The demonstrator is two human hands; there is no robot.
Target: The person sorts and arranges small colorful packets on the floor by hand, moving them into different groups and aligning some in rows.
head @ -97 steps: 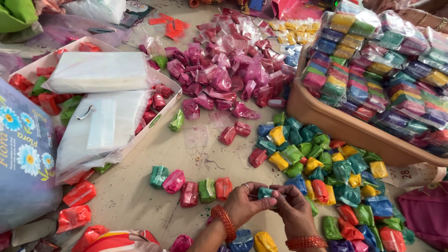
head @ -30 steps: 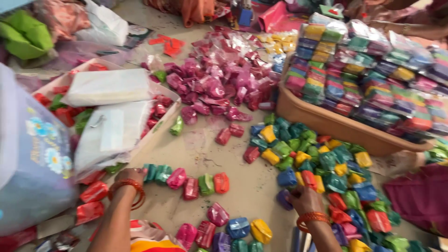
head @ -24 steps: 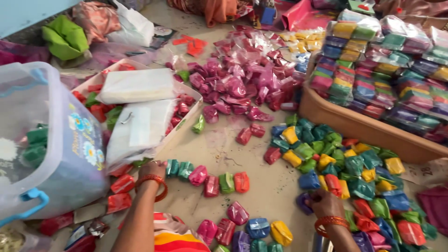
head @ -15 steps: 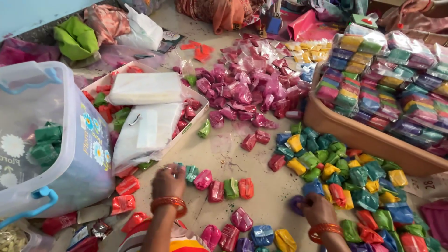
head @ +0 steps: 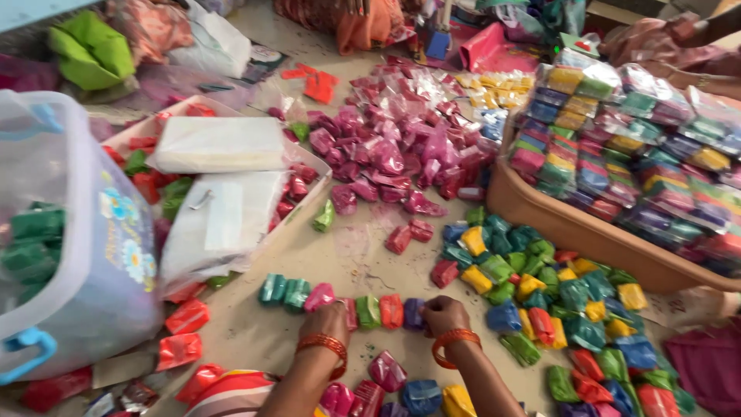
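- We see the left hand (head: 328,318) resting knuckles-up on a row of small packets (head: 340,296) laid side by side on the floor; its fingers curl down over a pink packet, but we cannot tell whether they actually pinch it.
- The right hand (head: 441,313) sits at the row's right end, fingers bent against a dark purple packet (head: 414,313); again we cannot tell if it grips or only presses.
- The row runs from two green packets at its left end through pink, green and red ones to the purple one.
- Bare floor (head: 355,255) lies just beyond the row, bounded on the left by a cardboard box (head: 309,166) holding white bags, and on the right by a loose mixed-colour pile (head: 556,301).
- Farther off a heap of pink packets (head: 394,154) closes that gap.
- A brown tray's (head: 571,232) edge stands just behind the mixed pile.
- A translucent tub (head: 69,262) crowds the far left.
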